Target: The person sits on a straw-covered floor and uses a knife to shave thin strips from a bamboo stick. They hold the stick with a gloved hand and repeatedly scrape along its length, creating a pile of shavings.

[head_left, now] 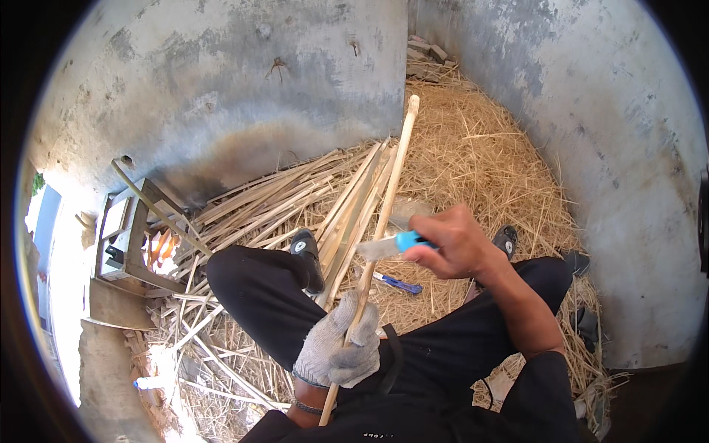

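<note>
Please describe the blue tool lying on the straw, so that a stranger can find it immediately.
Start at the long pale stick held by the gloved left hand. Just right of it, on the straw between the legs, lies a small blue tool. It is darker than the light-blue-handled knife and no hand touches it.

a long pale wooden stick slants up from the person's lap toward the grey wall; a blue-handled knife rests its blade against the stick's middle.

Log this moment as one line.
left hand: gloved, grips long stick | right hand: bare, holds blue-handled knife, blade against stick | around: split strips, straw
</note>
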`<state>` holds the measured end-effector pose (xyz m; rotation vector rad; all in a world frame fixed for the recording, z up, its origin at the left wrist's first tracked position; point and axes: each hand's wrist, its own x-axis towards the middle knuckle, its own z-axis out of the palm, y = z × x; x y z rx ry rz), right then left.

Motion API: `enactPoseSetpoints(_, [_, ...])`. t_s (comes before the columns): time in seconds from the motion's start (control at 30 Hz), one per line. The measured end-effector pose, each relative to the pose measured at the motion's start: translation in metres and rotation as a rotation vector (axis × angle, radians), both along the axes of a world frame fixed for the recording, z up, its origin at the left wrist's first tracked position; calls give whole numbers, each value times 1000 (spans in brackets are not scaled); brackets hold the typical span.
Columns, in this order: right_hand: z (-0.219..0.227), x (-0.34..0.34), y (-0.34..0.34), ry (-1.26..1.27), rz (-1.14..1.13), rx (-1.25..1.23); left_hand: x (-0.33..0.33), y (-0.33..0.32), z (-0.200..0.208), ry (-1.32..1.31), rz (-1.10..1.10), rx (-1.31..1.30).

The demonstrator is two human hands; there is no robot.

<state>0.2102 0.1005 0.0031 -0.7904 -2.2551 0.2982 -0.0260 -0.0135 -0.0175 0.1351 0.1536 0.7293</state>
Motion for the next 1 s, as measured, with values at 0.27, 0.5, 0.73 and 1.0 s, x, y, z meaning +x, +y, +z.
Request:
enactPoseSetpoints(0.27, [-21,-6,0,-90,39,25,0,-4,4,7,6,-43])
enactPoseSetpoints(0.5, [-41,-12,14,-50,-165,169,-4,-1,5,191,70,-24])
enactPoseSetpoints(0.73, [-25,65,82,222,-654,-29,-1,-16,29,603,194,61])
enactPoseSetpoints(1.0, [-30,-24,-12,-4,26,12,0,-11,29,653,217,70])
